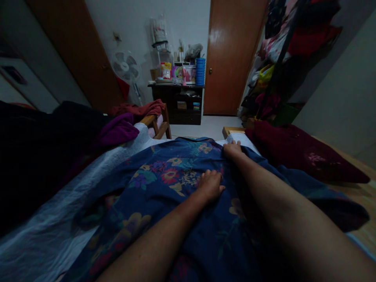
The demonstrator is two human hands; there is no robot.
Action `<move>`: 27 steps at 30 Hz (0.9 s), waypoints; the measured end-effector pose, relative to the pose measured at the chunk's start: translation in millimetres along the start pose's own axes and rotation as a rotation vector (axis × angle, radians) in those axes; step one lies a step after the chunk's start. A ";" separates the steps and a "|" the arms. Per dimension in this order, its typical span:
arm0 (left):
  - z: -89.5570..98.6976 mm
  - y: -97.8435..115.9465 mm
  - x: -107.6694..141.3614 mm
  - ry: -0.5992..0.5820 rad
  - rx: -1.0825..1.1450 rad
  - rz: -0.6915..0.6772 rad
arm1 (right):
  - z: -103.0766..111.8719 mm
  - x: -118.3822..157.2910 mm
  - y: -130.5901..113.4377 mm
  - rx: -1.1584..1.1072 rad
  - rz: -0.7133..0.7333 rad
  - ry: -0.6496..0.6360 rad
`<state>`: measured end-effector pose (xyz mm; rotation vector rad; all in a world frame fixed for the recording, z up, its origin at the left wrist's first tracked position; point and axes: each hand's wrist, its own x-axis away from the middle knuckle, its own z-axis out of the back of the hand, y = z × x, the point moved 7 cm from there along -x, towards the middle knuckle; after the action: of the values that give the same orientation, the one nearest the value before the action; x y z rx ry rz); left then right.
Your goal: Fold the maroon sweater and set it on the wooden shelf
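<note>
A dark blue garment with a floral print [164, 176] lies spread out over a pale cloth [58, 211], its sleeves reaching to both sides. My left hand [210, 185] rests on the middle of the garment, fingers slightly bent and apart, with nothing held. Farther forward and to the right, my right hand [233, 150] touches the garment near its collar and shoulder. Its fingers are partly spread over the fabric edge. Shadow darkens the cloth beneath my right forearm.
Dark clothes [44, 145] and a purple cloth [120, 128] are heaped at the left. A maroon cushion [305, 152] lies at the right. Beyond are a fan [126, 66], a dark cabinet [164, 103], a brown door [229, 58] and hanging clothes [308, 39].
</note>
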<state>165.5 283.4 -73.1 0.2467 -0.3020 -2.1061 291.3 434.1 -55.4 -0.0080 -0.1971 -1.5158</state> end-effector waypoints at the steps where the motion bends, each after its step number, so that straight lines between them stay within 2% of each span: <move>1: -3.9 0.3 -0.3 -0.016 0.024 -0.005 | -1.2 -1.0 0.4 0.008 -0.012 0.012; 3: -6.0 1.7 0.1 -0.007 0.059 -0.023 | 1.1 -3.2 2.6 0.023 -0.049 0.070; 8: 4.8 8.0 7.9 0.134 0.136 -0.148 | 16.4 -5.7 6.9 0.006 -0.106 0.310; 10: 4.6 9.8 10.2 0.140 0.157 -0.192 | 15.6 -6.3 7.7 0.003 -0.111 0.340; 15: -1.5 9.8 6.5 0.006 0.213 -0.195 | 8.2 -5.8 2.8 -0.028 -0.146 0.294; 18: 6.0 6.7 3.6 -0.079 0.297 -0.196 | 14.7 -1.3 -18.1 -0.070 -0.145 0.347; 19: 11.0 1.6 3.0 -0.081 0.308 -0.174 | 15.5 0.1 -29.7 -0.082 -0.118 0.350; 21: 24.5 -17.7 3.5 -0.011 0.243 -0.079 | 9.8 2.3 -54.4 -0.125 -0.049 0.293; 23: 38.9 -44.5 9.2 0.103 0.079 0.042 | -6.4 4.4 -73.7 -0.219 0.009 0.157; 24: 42.4 -57.1 14.1 0.115 0.013 0.079 | -14.7 6.0 -78.4 -0.252 0.018 0.107; 27: 40.6 -96.8 35.8 0.007 -0.094 0.229 | -32.4 8.9 -70.1 -0.279 -0.034 0.067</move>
<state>57.4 307.0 -66.6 0.1557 -0.2158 -1.8870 226.2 417.1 -94.3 -0.1763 0.0694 -1.5650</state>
